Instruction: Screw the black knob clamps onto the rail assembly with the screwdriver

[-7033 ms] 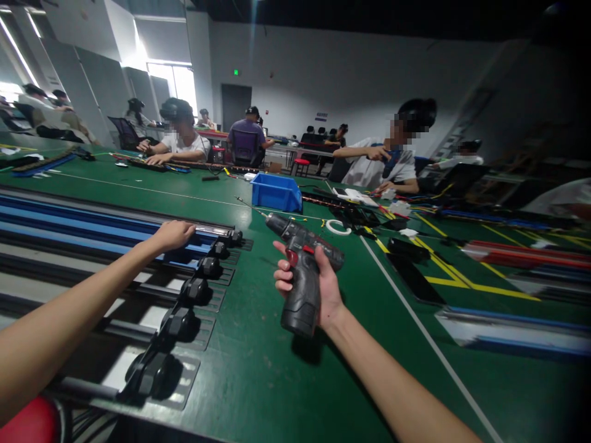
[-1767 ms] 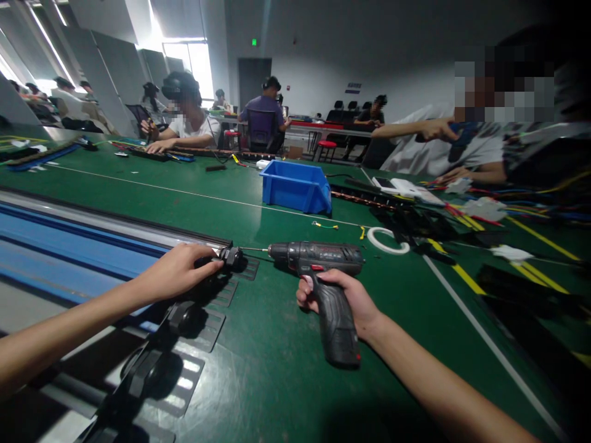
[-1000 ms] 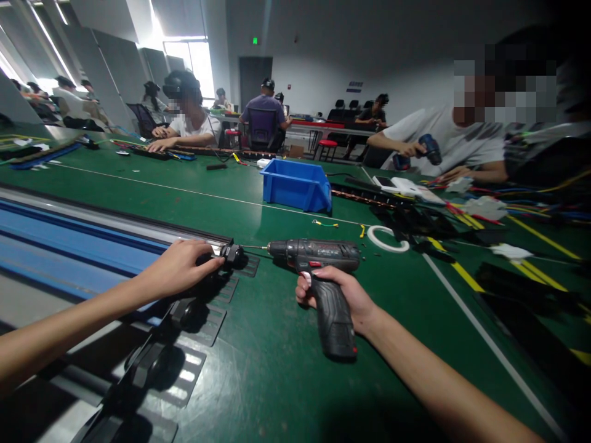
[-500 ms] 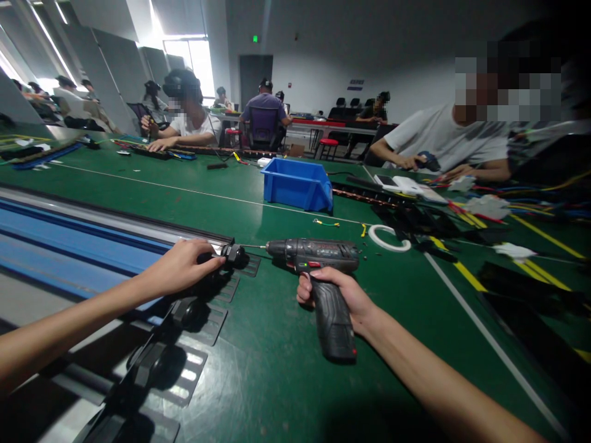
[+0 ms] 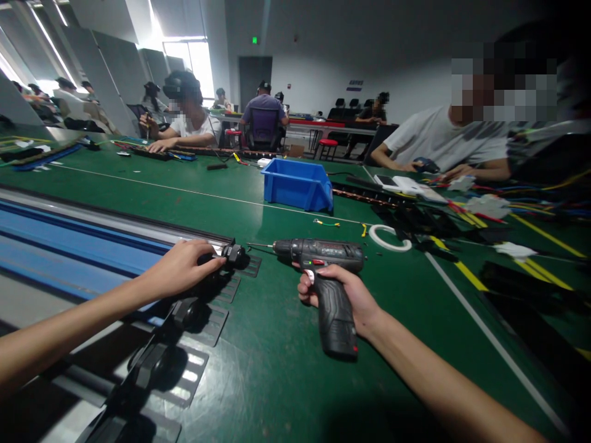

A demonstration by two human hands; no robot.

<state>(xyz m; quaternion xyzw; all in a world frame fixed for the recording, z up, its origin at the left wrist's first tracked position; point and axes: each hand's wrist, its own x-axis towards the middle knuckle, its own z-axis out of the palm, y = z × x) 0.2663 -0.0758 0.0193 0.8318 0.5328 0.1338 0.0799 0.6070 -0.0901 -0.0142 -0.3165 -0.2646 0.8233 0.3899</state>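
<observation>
My right hand (image 5: pixel 351 295) is wrapped round the handle of a black cordless drill (image 5: pixel 323 253), which lies level and points left. Its long thin bit (image 5: pixel 261 246) ends a short way right of a black cable gland (image 5: pixel 233 253), apart from it. The thumb and fingers of my left hand (image 5: pixel 191 264) are closed on that gland, at the corner of a long frame with blue panels (image 5: pixel 83 243). More black glands, such as one lower gland (image 5: pixel 187 314), line the frame's end beside slotted black tabs (image 5: pixel 215 323).
Beyond the drill stands a blue bin (image 5: pixel 295 184) on the green table (image 5: pixel 272 381). To its right lie a white ring-shaped strip (image 5: pixel 390 238), small yellow-green wires (image 5: pixel 327 223) and bundles of cable. A co-worker (image 5: pixel 443 141) sits at the far right with another drill; another person (image 5: pixel 189 117) works far left.
My right hand and the drill have shifted slightly right, so the bit tip has drawn back from the gland. My left hand has stayed in place.
</observation>
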